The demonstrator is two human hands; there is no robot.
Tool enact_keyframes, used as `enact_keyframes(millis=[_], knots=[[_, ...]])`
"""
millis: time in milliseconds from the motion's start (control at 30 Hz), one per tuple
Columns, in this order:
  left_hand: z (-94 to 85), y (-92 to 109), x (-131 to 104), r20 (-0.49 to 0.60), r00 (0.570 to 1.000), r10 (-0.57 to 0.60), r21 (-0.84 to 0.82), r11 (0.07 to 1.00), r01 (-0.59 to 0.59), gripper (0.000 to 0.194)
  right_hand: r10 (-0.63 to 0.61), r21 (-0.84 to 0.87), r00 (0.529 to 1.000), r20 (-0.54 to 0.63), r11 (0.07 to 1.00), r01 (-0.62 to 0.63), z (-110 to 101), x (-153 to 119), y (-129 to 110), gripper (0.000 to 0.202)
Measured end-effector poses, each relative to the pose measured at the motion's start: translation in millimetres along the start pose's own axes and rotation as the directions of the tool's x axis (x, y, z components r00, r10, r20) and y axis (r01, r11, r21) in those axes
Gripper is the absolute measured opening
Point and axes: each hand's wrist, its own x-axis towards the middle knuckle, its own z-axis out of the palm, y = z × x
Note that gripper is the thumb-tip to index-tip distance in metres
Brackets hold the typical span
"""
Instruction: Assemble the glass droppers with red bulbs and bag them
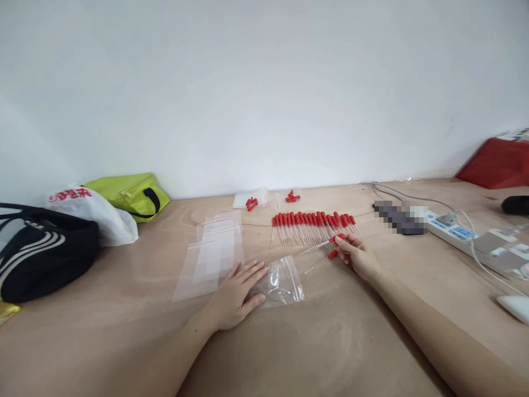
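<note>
My left hand [239, 295] lies flat with its fingers stretched out, resting on the closed end of a clear zip-lock bag [281, 282]. The bag's zip edge points right. Between the fingertips of my right hand [357, 255] is the red bulb of a dropper [338, 238], its thin clear tube pointing left toward the bag. A second red-bulbed dropper [333, 254] shows just below; whether my fingers touch it I cannot tell. Behind them, several droppers [309, 219] lie in a row, bulbs toward the wall. Left of my left hand, flat zip-lock bags [212, 251] overlap in a stack.
Two small groups of red bulbs [252, 204] lie on plastic bags near the wall. A power strip [454, 231] with cables and a dark blurred object [399, 218] are at right. A green bag [130, 196], a white plastic bag [99, 215] and a black bag [49, 256] stand left.
</note>
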Motion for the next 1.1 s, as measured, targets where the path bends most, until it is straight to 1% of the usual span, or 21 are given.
enact_keyframes(millis=[100,167,433,533,633,700,767,833,900,967,1033,1067,1100], knots=[[1.2,-0.7,-0.7,-0.007,1.000,-0.006,-0.001,1.000,0.006,0.049,0.042,0.025,0.998,0.048,0.999,-0.044,1.9,-6.2,-3.3,0.029],[1.4,-0.5,-1.4,-0.012,1.000,-0.008,-0.005,1.000,0.008,0.049,0.060,0.009,0.994,0.088,0.998,-0.061,4.8,-9.4,-5.4,0.028],[0.1,1.3,-0.5,-0.026,1.000,-0.007,-0.015,1.000,0.007,0.048,0.056,-0.125,0.983,0.176,0.992,-0.035,13.6,-16.5,-11.1,0.027],[0.5,1.2,-0.4,-0.032,0.999,-0.007,-0.016,1.000,0.006,0.048,0.082,-0.146,0.974,0.210,0.988,-0.052,23.7,-23.3,-13.5,0.029],[0.9,1.3,-0.5,-0.032,0.999,-0.008,-0.021,1.000,0.008,0.051,0.092,-0.125,0.964,0.249,0.990,-0.063,38.0,-31.0,-11.3,0.031],[0.9,1.8,-0.7,-0.046,0.999,-0.003,-0.033,0.999,0.002,0.054,0.077,-0.148,0.958,0.275,0.988,-0.037,46.4,-35.0,-6.0,0.031],[0.8,2.4,-0.7,-0.063,0.998,0.001,-0.043,0.999,-0.004,0.055,0.044,-0.256,0.957,0.286,0.966,0.032,52.8,-38.0,0.8,0.029],[0.8,3.1,-0.5,-0.073,0.997,0.000,-0.049,0.999,-0.004,0.056,-0.014,-0.430,0.957,0.288,0.891,0.143,58.1,-41.2,6.8,0.026],[0.7,3.5,-0.1,-0.071,0.997,0.000,-0.051,0.999,-0.003,0.055,-0.101,-0.591,0.939,0.328,0.754,0.288,63.5,-45.3,9.7,0.021],[0.7,3.5,0.4,-0.067,0.998,-0.001,-0.052,0.999,-0.003,0.054,-0.191,-0.693,0.892,0.410,0.570,0.441,68.2,-49.4,8.4,0.016],[0.7,3.5,0.7,-0.064,0.998,-0.003,-0.053,0.999,-0.001,0.054,-0.248,-0.743,0.840,0.483,0.392,0.543,68.7,-50.6,2.8,0.017],[0.7,3.6,0.9,-0.063,0.998,-0.004,-0.054,0.999,0.001,0.053,-0.266,-0.755,0.822,0.504,0.327,0.569,65.9,-49.2,-1.3,0.019],[0.6,3.7,0.9,-0.063,0.998,-0.005,-0.057,0.998,0.002,0.053,-0.279,-0.759,0.810,0.516,0.288,0.583,60.6,-46.1,-6.0,0.020]])
